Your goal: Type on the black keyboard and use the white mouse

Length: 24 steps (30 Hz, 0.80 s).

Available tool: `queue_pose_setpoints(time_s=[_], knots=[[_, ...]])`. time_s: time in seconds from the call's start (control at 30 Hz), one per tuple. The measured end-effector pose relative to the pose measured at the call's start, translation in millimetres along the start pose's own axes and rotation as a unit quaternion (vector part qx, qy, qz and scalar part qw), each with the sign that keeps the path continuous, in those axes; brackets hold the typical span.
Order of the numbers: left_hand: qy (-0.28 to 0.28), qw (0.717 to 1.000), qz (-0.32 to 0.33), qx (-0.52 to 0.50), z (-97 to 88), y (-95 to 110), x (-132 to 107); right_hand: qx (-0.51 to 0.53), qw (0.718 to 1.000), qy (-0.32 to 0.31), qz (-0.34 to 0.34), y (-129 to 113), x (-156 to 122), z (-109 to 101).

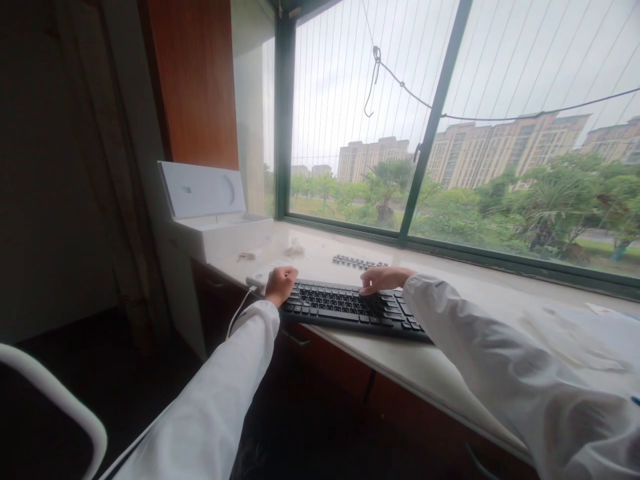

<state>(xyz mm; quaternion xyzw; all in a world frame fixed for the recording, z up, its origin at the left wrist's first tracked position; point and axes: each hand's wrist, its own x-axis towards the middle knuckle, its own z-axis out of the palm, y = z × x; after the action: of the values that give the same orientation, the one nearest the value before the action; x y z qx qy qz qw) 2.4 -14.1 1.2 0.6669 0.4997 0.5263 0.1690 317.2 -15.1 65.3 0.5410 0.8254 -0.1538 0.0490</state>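
A black keyboard (350,308) lies on the white window ledge (450,360), near its front edge. The left hand (280,285) is curled into a fist and rests at the left end of the keyboard, but I cannot tell if it grips anything. The right hand (383,279) lies flat and open on the keys, and a white box (215,220) with its lid up stands further left.

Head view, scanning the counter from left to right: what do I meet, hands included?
Open white box → white cable → left hand, curled at the end of the black keyboard → right hand, resting on the keys → clear plastic wrapping at far right.
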Motion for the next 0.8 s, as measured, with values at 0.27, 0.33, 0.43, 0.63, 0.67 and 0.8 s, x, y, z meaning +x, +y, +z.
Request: queue_pose_setpoints(time_s=[0.27,0.33,0.43,0.63,0.67,0.8], knots=[[0.005,1.0,0.007,0.009,-0.2,0,0,0.024,0.999,0.028,0.0,-4,-7,4],[0.006,1.0,0.006,0.007,0.1,0,0,0.031,0.999,0.024,-0.003,-4,-6,3],[0.006,1.0,0.003,0.002,0.4,0,0,0.039,0.999,0.014,-0.01,-5,-5,2],[0.006,1.0,0.011,0.007,1.0,-2,1,0.072,0.997,0.006,-0.009,-13,-11,0],[0.006,1.0,0.013,0.008,1.1,-2,1,0.081,0.997,0.002,-0.005,-13,-13,-1],[0.001,1.0,0.014,0.012,1.2,-2,1,0.113,0.993,-0.021,-0.021,-9,-13,0]])
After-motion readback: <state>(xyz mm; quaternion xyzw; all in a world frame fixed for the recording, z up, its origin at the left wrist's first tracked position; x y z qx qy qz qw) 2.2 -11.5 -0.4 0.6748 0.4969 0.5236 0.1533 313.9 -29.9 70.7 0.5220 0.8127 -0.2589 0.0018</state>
